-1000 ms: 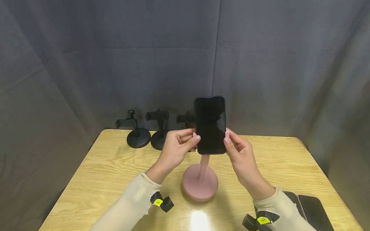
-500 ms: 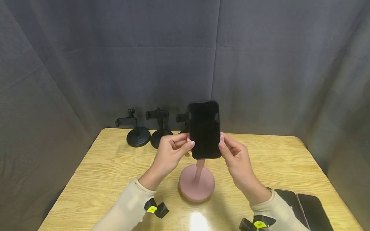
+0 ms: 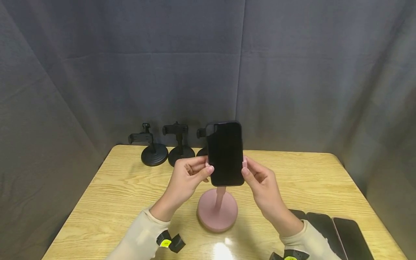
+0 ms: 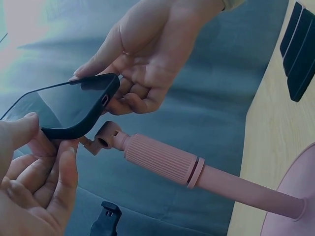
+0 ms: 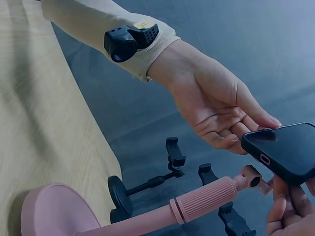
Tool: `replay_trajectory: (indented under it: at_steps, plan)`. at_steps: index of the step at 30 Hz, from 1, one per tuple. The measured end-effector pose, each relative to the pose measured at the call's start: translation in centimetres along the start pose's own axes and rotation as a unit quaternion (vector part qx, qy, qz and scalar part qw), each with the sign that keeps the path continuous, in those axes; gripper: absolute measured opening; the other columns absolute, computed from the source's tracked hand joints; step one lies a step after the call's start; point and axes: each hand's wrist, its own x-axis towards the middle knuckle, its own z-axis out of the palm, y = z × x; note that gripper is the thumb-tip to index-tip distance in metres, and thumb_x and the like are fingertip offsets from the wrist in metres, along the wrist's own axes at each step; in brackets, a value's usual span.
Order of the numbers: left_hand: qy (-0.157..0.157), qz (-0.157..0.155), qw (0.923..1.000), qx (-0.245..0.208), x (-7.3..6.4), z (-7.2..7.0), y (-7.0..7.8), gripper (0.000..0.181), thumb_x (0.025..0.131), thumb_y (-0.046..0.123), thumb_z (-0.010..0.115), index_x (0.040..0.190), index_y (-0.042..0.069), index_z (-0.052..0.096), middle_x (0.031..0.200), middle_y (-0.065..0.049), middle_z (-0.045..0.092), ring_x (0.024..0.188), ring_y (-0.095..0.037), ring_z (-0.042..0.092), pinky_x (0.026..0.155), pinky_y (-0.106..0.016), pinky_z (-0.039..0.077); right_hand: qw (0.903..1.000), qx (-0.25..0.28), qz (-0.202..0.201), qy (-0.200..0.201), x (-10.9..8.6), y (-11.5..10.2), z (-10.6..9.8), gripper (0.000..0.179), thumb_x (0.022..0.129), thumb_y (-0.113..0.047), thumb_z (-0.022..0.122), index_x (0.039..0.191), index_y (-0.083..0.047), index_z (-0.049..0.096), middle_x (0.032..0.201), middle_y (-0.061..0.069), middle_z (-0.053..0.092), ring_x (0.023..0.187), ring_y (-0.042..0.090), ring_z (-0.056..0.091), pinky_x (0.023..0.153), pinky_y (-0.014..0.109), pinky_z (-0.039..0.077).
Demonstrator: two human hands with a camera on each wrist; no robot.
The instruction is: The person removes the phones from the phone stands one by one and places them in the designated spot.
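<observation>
A black smartphone (image 3: 225,153) stands upright in the holder of a pink phone stand (image 3: 217,213), its dark screen towards me. The left hand (image 3: 185,178) pinches the holder's left side arm at the phone's edge, thumb in front and fingers behind. On the opposite edge, the right hand (image 3: 264,184) pinches the pink right side arm (image 3: 245,162) in the same way. In the left wrist view, the stand's ribbed collar (image 4: 160,156) and ball joint sit below the phone. The phone hides most of the holder from the head view.
Black phone stands (image 3: 154,154) line the back of the wooden table (image 3: 107,202), one partly behind the phone. More dark phones (image 3: 352,238) lie at the front right, partly under the right forearm. Grey curtains (image 3: 162,79) surround the table.
Both hands, the phone and the pink stand have shifted a little left and towards me, the phone now lower in view. The hold on both side arms stays the same.
</observation>
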Motion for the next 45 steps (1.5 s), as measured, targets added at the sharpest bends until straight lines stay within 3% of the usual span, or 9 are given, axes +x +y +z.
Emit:
replay_trajectory:
  at_steps: [11, 25, 40, 45]
  plan:
    - [-0.006, -0.002, 1.0000, 0.006, -0.7, -0.4, -0.4, 0.030, 0.094, 0.000, 0.067, 0.121, -0.012, 0.066, 0.106, -0.032, 0.072, 0.077, -0.003, 0.068, 0.069, -0.023, 0.059, 0.9996, -0.014, 0.002, -0.025, -0.6, 0.9, 0.0, 0.042, 0.101, 0.002, 0.055, 0.140, 0.016, 0.048, 0.124, -0.020, 0.069, 0.113, -0.001, 0.066, 0.100, 0.016, 0.051]
    - [-0.004, -0.010, 0.9999, 0.001, -1.3, -0.6, -1.6, 0.031, 0.094, 0.001, 0.068, 0.123, -0.010, 0.066, 0.110, -0.030, 0.072, 0.084, -0.001, 0.071, 0.068, -0.024, 0.059, 0.9986, -0.013, -0.016, -0.047, -1.0, 2.1, -0.1, 0.040, 0.100, 0.005, 0.055, 0.138, 0.017, 0.050, 0.118, -0.018, 0.072, 0.108, -0.001, 0.069, 0.096, 0.017, 0.054]
    - [0.009, -0.013, 0.9998, -0.012, -1.6, -0.8, -2.2, 0.033, 0.095, 0.000, 0.067, 0.125, -0.012, 0.063, 0.112, -0.034, 0.069, 0.084, 0.000, 0.071, 0.066, -0.024, 0.060, 0.9990, -0.012, -0.024, -0.037, -0.6, 2.5, 0.8, 0.040, 0.101, 0.003, 0.054, 0.138, 0.016, 0.050, 0.120, -0.020, 0.071, 0.108, -0.001, 0.068, 0.094, 0.017, 0.054]
    - [0.016, -0.003, 0.9998, -0.007, -1.7, -0.8, -2.2, 0.034, 0.095, 0.001, 0.067, 0.126, -0.012, 0.063, 0.112, -0.033, 0.070, 0.083, 0.001, 0.070, 0.066, -0.024, 0.060, 0.9988, -0.036, -0.011, -0.030, -0.4, 2.2, 0.7, 0.038, 0.101, 0.001, 0.056, 0.136, 0.015, 0.054, 0.121, -0.022, 0.070, 0.110, -0.001, 0.067, 0.096, 0.017, 0.054]
